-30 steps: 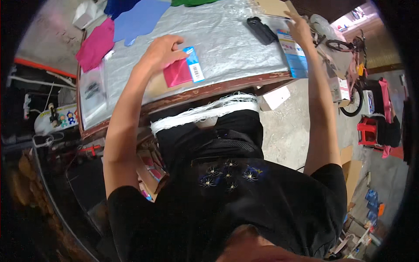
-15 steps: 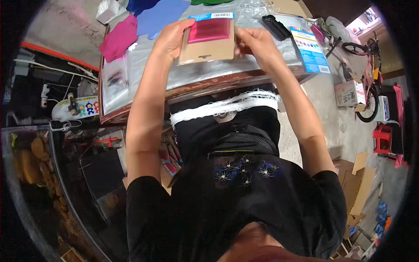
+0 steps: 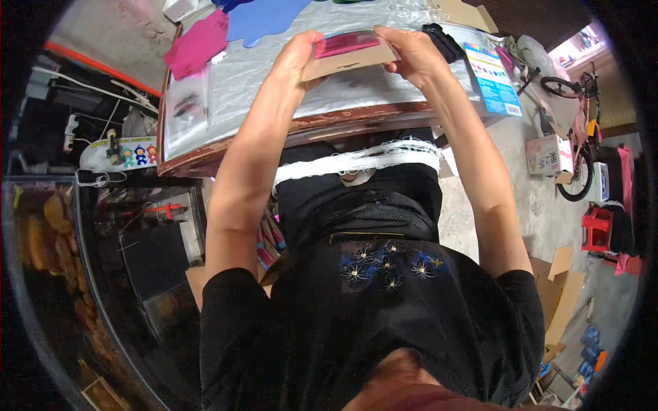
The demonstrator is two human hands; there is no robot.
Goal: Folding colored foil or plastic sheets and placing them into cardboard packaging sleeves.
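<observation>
Between my hands is a flat packet of brown card with a shiny pink sheet or pouch on it, tilted over the far part of the table. My left hand grips its left edge, thumb on top. My right hand is closed on the right edge, its thumb at the far corner and fingers curled beneath. A bright pink cloth piece and a blue cloth piece lie farther left. Just right of my right hand is a black object.
The table has a silvery plastic cover and a worn brown edge. A clear bag with small dark items lies at its left. A blue and white printed card is at the right end. Beyond stand a pink bicycle and a red stool.
The packet has shifted right and away from me, and tipped so its face shows flatter. My right hand has moved round to its far right corner. The view has shifted slightly.
</observation>
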